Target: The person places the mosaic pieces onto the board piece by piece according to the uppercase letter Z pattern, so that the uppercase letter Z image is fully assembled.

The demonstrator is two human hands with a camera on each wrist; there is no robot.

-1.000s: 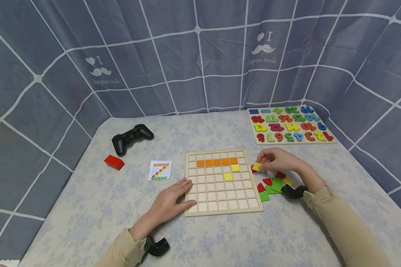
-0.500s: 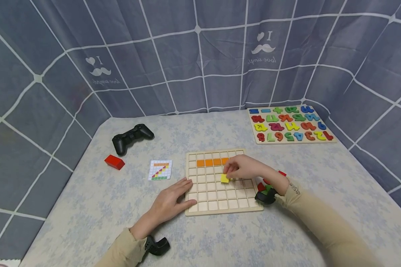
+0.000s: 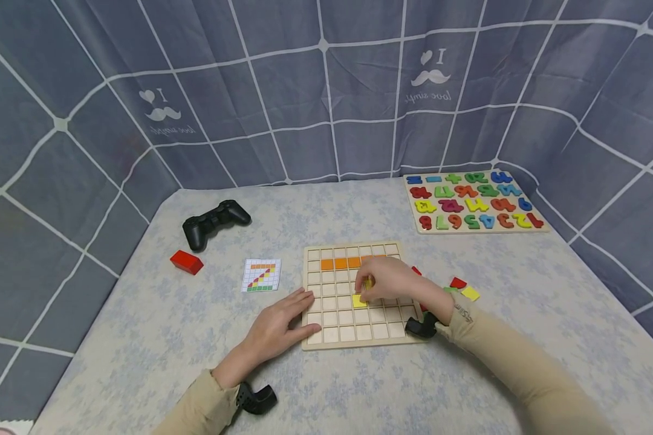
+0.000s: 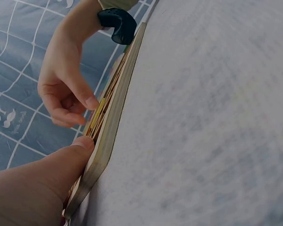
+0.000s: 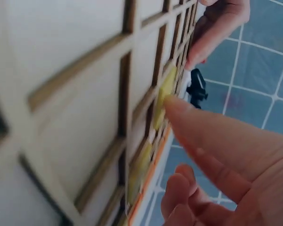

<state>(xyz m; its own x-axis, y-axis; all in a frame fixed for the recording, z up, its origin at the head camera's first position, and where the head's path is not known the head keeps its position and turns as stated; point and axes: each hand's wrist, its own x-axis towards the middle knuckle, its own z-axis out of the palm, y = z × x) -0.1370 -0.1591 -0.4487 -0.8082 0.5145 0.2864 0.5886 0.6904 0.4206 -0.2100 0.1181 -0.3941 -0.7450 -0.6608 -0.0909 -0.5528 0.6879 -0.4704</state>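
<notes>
A wooden grid board (image 3: pixel 345 335) lies flat on the table, with a row of orange square tiles (image 3: pixel 340 263) near its far side. My left hand (image 3: pixel 274 323) rests on its left edge, fingers stretched out and thumb on the frame. Over the middle of the board, the thumb of my right hand (image 3: pixel 389 279) touches a yellow square tile (image 3: pixel 359 301). In the right wrist view that thumb presses on the yellow tile (image 5: pixel 164 96), while the other fingers stand apart from it, loosely bent. Another yellow tile (image 5: pixel 140 174) sits in a cell nearby; my right hand partly hides it in the head view.
A pattern card (image 3: pixel 261 275) lies left of the board. Farther left are a red block (image 3: pixel 187 262) and a black game controller (image 3: pixel 216 223). Loose red pieces (image 3: pixel 458 283) and a yellow tile (image 3: pixel 470 293) lie to the right. A number puzzle board (image 3: pixel 476 202) stands at the back right.
My right hand has carried a yellow tile from the loose pieces at the right leftward onto the board, then slightly nearer; its fingers have come off it. The left hand has stayed put.
</notes>
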